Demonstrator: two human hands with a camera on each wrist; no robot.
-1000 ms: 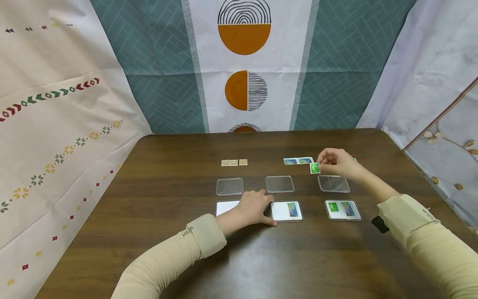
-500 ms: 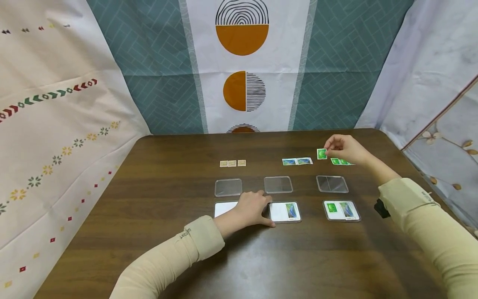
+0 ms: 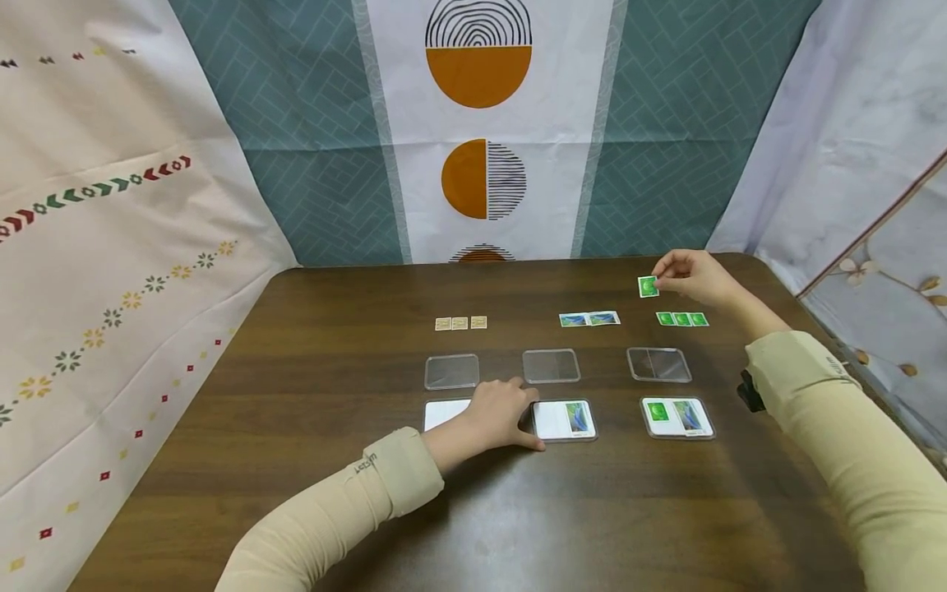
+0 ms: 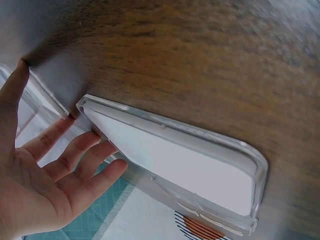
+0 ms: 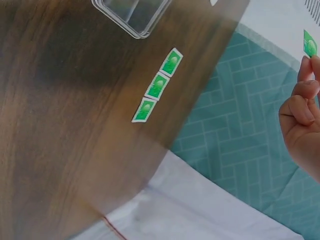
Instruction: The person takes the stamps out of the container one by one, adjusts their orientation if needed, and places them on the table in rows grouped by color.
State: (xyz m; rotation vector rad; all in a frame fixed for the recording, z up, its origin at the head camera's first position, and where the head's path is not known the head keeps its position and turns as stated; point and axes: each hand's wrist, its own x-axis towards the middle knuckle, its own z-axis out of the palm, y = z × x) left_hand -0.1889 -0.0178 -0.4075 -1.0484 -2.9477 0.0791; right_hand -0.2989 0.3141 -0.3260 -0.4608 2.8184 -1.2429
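Pinches a small square green-and-white paper stamp [image 3: 646, 287] between fingers of the right hand [image 3: 691, 278], beyond a row of three matching stamps [image 3: 682, 319]; rests the left hand [image 3: 499, 411], spread, apparently gripping nothing, nearer than that row. Probably a placing step; calls for controlled lowering.

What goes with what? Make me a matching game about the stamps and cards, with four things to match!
Things:
1. Stamp in the right grip
2. Leftmost stamps
3. Middle card
4. Rightmost card

Matches:
A. bears two stamps
B. tan
C. bears one stamp
D. green

Right pairs: 1-D, 2-B, 3-C, 4-A
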